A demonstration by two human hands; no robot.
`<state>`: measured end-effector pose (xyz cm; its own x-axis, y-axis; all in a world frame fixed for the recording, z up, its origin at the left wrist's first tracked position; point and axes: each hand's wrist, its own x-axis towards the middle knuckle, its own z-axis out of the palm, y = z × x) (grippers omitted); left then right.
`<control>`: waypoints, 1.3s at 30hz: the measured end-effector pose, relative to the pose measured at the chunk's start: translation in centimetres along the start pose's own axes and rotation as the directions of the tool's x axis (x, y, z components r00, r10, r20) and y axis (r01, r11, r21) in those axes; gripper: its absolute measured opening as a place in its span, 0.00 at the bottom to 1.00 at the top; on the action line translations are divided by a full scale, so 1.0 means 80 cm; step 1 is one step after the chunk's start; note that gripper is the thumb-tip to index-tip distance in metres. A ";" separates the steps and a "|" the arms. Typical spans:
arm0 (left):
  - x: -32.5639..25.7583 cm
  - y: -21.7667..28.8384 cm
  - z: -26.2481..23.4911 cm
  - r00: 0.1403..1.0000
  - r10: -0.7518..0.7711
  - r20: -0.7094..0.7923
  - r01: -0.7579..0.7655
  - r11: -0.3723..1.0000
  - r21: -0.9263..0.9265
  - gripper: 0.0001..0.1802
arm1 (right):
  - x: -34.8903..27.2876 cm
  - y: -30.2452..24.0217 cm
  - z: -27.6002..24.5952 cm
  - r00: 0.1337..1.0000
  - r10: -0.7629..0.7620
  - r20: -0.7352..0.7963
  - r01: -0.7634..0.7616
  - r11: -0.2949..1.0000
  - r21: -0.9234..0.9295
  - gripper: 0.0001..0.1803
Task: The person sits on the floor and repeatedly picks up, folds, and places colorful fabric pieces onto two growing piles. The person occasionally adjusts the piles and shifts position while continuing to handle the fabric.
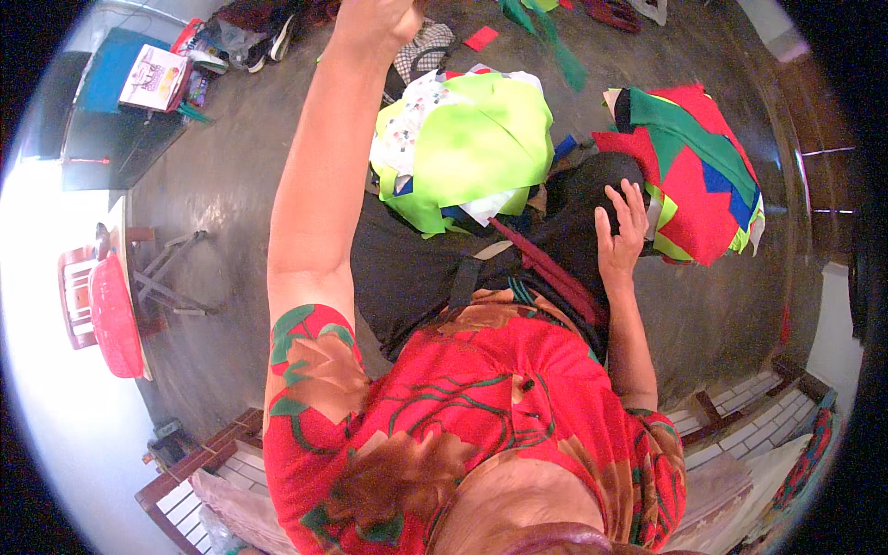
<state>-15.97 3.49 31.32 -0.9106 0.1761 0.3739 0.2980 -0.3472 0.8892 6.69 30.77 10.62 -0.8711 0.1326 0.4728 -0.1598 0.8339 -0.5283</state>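
Observation:
My left arm stretches far forward, and my left hand (388,20) is partly cut off by the top edge. Its visible fingers look curled; what they hold, if anything, is out of sight. My right hand (623,229) is open above my right knee, fingers apart, close to a heap of red, green and blue cloth scraps (708,208). Between my legs sits another heap of cloth scraps (486,139), topped by bright yellow-green pieces, with white patterned fabric on its left side. A dark red strip (546,264) slants across my lap.
A loose green cloth strip (560,55) and a small red scrap (481,38) lie on the grey floor ahead. A checked bag (427,48) is behind the middle heap. Shoes (280,42) and a box (153,77) are far left; a red chair (116,314) stands left.

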 end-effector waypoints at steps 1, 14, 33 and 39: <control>-0.006 -0.015 -0.022 1.000 -0.010 -0.028 0.012 0.996 0.088 0.12 | 0.000 0.000 0.001 1.000 -0.003 0.000 0.003 1.000 -0.012 0.19; -0.158 -0.236 -0.241 0.792 -0.306 -0.528 0.595 0.579 0.557 0.13 | 0.008 -0.001 0.002 0.996 -0.039 0.080 0.044 0.998 -0.054 0.15; -0.247 -0.235 -0.185 0.976 -0.198 -0.094 0.094 -0.006 0.996 0.24 | 0.009 -0.001 0.002 0.997 -0.033 0.070 0.035 0.999 -0.031 0.15; -0.265 -0.253 -0.192 0.919 -0.381 -0.104 0.137 0.062 0.989 0.27 | 0.010 0.006 0.003 0.999 -0.023 0.026 0.024 0.999 -0.026 0.15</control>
<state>-7.06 -7.37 1.33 -0.9798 0.1987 -0.0230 0.1766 0.9133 0.3670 5.82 31.16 10.53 -0.8789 0.0992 0.4666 -0.1686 0.8504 -0.4985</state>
